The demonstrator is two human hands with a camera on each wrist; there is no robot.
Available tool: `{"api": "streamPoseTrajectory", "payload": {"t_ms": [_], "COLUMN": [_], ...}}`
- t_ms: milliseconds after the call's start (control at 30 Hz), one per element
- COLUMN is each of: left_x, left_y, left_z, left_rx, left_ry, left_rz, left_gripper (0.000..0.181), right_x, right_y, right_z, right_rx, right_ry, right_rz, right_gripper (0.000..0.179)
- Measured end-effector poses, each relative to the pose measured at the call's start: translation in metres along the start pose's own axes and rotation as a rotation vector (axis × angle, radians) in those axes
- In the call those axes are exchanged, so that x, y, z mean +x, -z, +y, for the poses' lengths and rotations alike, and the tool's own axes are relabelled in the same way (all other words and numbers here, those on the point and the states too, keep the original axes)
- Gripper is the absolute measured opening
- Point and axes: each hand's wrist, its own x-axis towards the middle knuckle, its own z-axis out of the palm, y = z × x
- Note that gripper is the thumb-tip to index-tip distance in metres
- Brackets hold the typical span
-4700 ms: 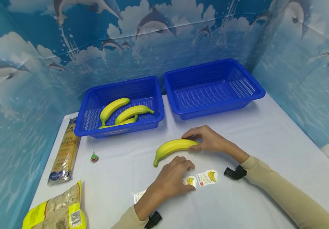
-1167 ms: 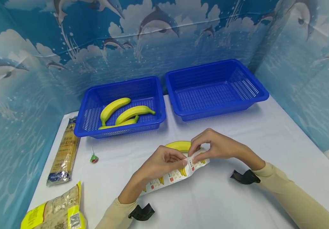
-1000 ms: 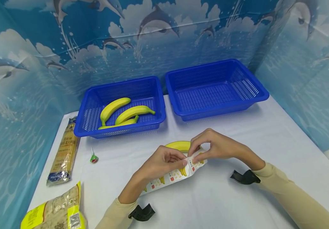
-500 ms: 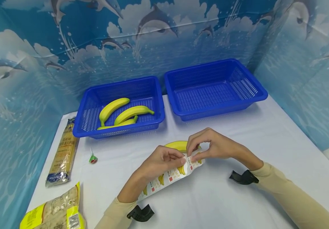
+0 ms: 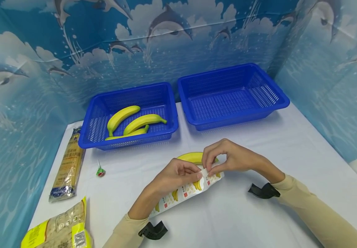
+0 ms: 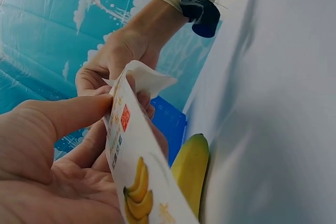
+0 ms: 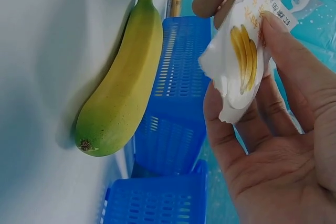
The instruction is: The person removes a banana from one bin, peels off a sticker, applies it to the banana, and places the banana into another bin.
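Both hands pinch a white strip of banana stickers (image 5: 181,196) just above the table. My left hand (image 5: 172,177) grips it between thumb and fingers, while the strip's long end trails down to the left past the wrist. At the other end, my right hand (image 5: 231,156) pinches near a torn-looking edge. In the right wrist view, a sticker (image 7: 242,61) with a banana picture lies under the right thumb (image 7: 294,51). Behind the strip a yellow banana (image 5: 194,157) rests on the table; the hands partly hide it in the head view. The right wrist view shows it whole (image 7: 123,77).
A blue basket (image 5: 128,143) with several bananas (image 5: 144,122) stands at the back left. Beside it is another blue basket (image 5: 234,119). Left lie a noodle packet (image 5: 69,163), a lollipop (image 5: 100,171) and a yellow-and-clear bag (image 5: 58,227). Black wrist mounts (image 5: 263,191) hang below the wrists.
Several seconds ago the right hand touched the banana and the sticker strip lay on the table. Now both hands hold the strip raised. Over the last second the hands have barely moved.
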Motion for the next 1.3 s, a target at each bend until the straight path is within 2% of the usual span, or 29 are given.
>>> {"api": "streamPoseTrajectory", "payload": {"t_ms": [200,500,900,1300], "left_x": [0.000,0.003,0.007,0.009], "left_y": [-0.001,-0.002,-0.006,-0.015], "left_z": [-0.001,-0.008,-0.014,-0.023], "left_rx": [0.047,0.179,0.371,0.494], "left_ry": [0.004,-0.001,0.032,0.011], "left_rz": [0.001,0.035,0.071,0.089], "left_gripper": [0.022,0.018,0.017,0.009], "right_x": [-0.001,-0.002,-0.002,-0.004], "right_y": [0.003,0.004,0.006,0.008], "right_z": [-0.002,-0.006,-0.007,-0.010], "right_rx": [0.000,-0.005,0.017,-0.024], "right_ry": [-0.006,-0.077,-0.064,-0.071], "right_rz": [-0.022,-0.037,-0.076,-0.067], "right_gripper": [0.012,0.012,0.008,0.009]}}
